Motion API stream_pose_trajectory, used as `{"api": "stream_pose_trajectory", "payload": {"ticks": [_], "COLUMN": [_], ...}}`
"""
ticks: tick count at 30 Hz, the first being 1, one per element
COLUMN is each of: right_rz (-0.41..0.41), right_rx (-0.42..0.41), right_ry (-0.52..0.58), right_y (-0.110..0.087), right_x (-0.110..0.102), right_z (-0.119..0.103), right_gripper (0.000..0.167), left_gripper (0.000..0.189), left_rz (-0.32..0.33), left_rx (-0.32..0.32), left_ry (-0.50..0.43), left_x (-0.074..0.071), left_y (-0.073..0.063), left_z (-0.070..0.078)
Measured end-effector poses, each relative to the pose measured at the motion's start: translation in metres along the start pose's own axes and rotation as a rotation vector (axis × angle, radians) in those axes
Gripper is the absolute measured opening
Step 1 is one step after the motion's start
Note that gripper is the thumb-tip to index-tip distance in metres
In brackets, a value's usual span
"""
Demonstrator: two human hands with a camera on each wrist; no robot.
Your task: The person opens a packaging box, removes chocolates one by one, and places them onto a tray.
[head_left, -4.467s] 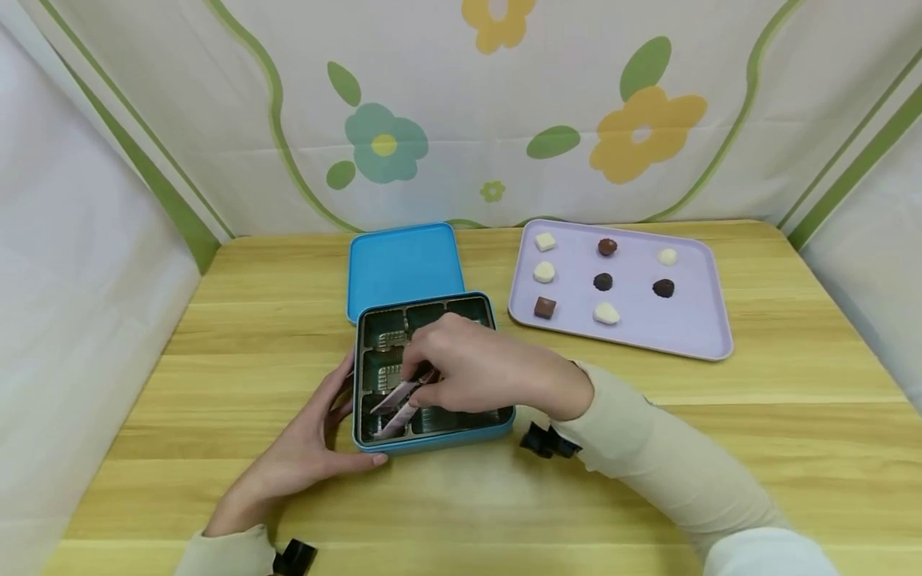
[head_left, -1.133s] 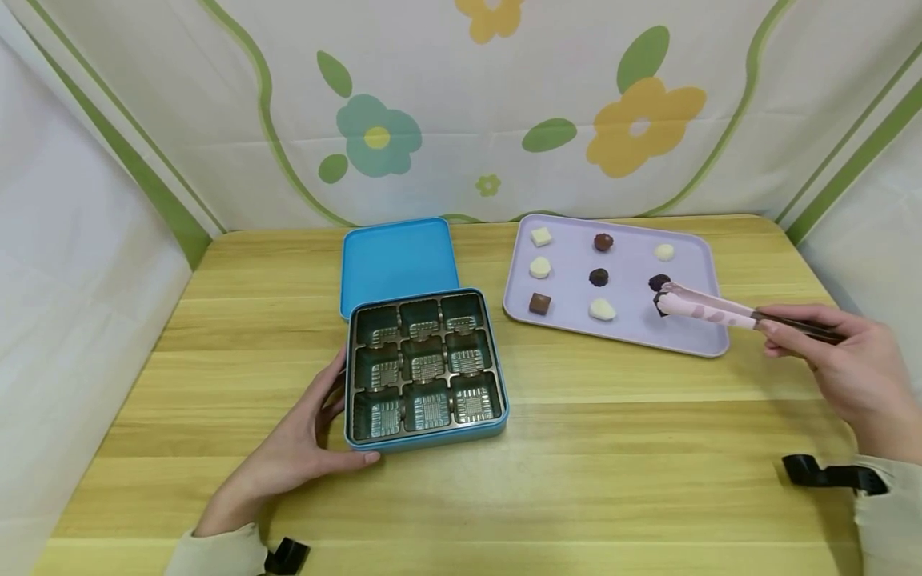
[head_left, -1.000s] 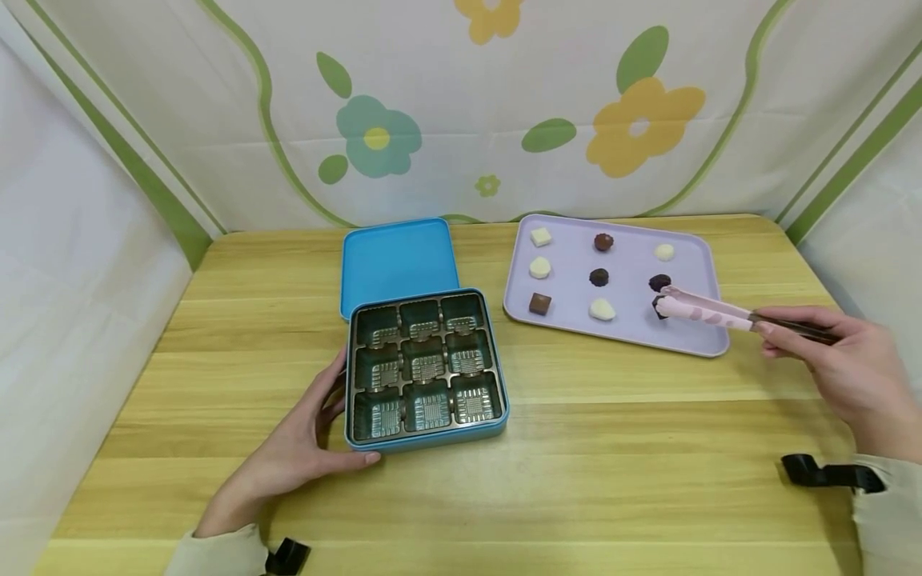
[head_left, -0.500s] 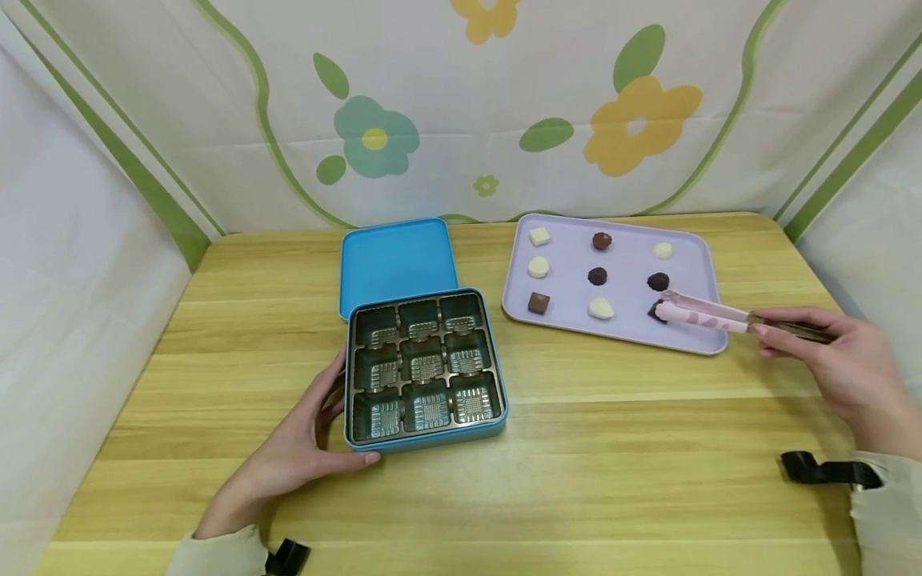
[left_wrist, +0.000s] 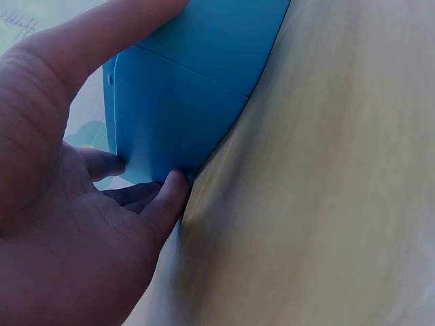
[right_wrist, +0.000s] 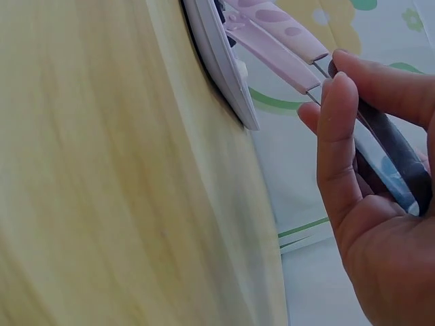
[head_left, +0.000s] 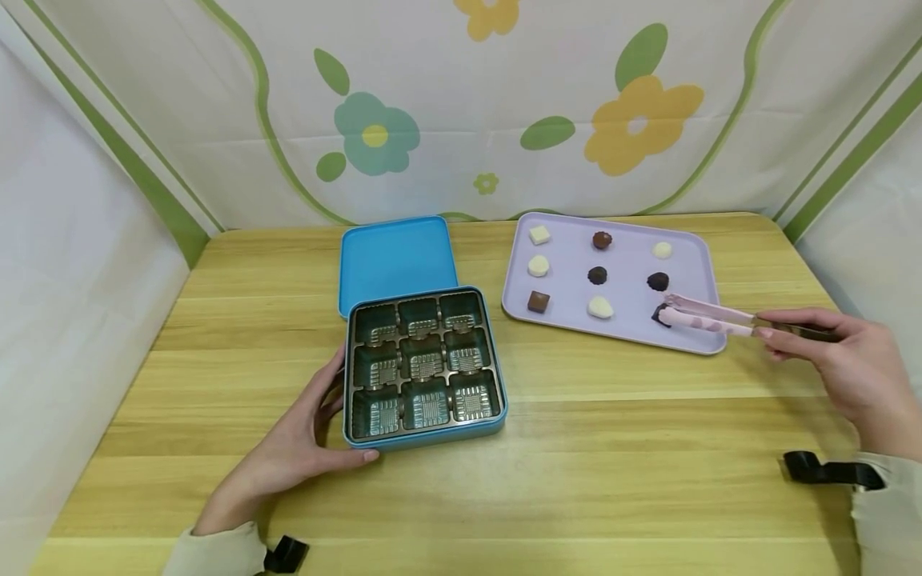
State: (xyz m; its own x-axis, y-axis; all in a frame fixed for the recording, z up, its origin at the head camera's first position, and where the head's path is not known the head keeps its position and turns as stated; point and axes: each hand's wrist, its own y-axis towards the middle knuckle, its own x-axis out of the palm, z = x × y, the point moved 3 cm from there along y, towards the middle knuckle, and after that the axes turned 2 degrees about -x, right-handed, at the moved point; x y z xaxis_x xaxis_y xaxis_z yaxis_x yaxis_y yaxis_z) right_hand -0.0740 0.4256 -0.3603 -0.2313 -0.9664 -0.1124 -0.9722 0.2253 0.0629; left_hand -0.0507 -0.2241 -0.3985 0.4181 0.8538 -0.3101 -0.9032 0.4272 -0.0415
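My left hand [head_left: 302,432] grips the lower left corner of a blue tin [head_left: 446,436], thumb along its front and fingers at its left side. In the left wrist view those fingers press the tin's blue wall [left_wrist: 183,88]. Inside sits a dark divided insert [head_left: 425,360] with bare compartments. My right hand [head_left: 850,360] pinches a pair of tongs [head_left: 709,324] with pink tips and metal handles. The tips lie around a dark chocolate [head_left: 659,316] at the front right of the lilac tray [head_left: 691,328]; the tips partly hide it. Another dark chocolate [head_left: 658,281] lies just behind.
The blue lid [head_left: 396,260] lies behind the tin, partly under it. Several white and brown chocolates, such as a square brown one [head_left: 539,302] and a white one [head_left: 600,307], stand in rows on the tray. A floral curtain [head_left: 446,120] hangs behind the table.
My right hand has moved from above the tin to the tray's right side with the tongs. Over the last second the tongs have stayed at the front right chocolate. My left hand has stayed put.
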Motion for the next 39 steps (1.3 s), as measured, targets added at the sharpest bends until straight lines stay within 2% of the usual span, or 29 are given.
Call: {"api": "stream_pose_trajectory", "payload": {"ticks": [4, 13, 18, 22, 30, 36, 39], "right_rz": [0.003, 0.016, -0.008, -0.050, -0.115, -0.127, -0.152], "right_rx": [-0.009, -0.084, -0.114, -0.134, -0.101, -0.062, -0.071], "right_ry": [0.026, 0.173, 0.204, 0.185, -0.052, -0.372, -0.437], "right_y": [0.000, 0.000, -0.001, -0.002, -0.009, -0.016, -0.018], "right_x": [0.001, 0.004, 0.011, 0.024, 0.052, 0.071, 0.081], "right_z": [-0.001, -0.004, -0.008, -0.014, -0.021, -0.026, -0.026], "right_gripper": [0.025, 0.027, 0.028, 0.027, 0.026, 0.028, 0.028], "left_gripper": [0.138, 0.137, 0.138, 0.138, 0.138, 0.138, 0.137], "left_rz": [0.003, 0.007, 0.008, 0.009, 0.007, 0.004, 0.003], "left_rx": [-0.004, -0.013, -0.012, -0.009, -0.011, -0.018, -0.017], "left_ry": [0.005, 0.007, 0.006, 0.004, 0.002, 0.004, -0.001], "left_x": [0.000, 0.000, 0.000, 0.000, 0.000, 0.000, 0.000], "left_y": [0.000, -0.001, -0.001, 0.000, -0.001, -0.001, 0.000], "left_z": [0.000, 0.000, 0.000, 0.000, 0.000, 0.000, 0.000]}}
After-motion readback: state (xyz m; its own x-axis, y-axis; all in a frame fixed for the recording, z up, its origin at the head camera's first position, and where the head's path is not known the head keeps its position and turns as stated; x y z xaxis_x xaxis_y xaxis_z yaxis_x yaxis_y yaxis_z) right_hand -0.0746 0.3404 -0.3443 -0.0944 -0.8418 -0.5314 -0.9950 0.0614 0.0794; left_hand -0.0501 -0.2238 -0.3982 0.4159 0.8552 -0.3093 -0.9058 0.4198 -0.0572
